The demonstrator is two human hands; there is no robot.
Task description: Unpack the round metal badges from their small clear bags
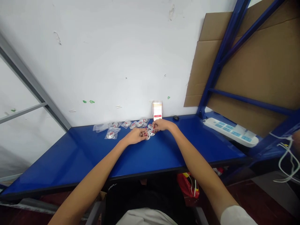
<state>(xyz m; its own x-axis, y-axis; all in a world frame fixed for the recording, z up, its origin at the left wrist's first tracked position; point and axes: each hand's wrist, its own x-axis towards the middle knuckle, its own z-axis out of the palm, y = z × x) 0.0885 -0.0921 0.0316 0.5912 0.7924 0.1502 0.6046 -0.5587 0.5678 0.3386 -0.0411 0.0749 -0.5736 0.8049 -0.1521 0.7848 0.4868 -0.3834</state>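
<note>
Over a small pile of round white-and-red discs on the blue table, my two hands work close together. My left hand is closed at the pile's left side, its fingers curled on something small with red on it. At the right side, the fingers of my right hand are pinched together; what is between them is too small to make out. Left of the pile lie several similar discs in clear plastic bags. One bagged disc lies nearer to me than the others.
A lit phone leans upright against the white wall behind my hands. A small black object lies to its right. On the blue table, a white power strip rests at the right, beside a blue metal frame and cardboard.
</note>
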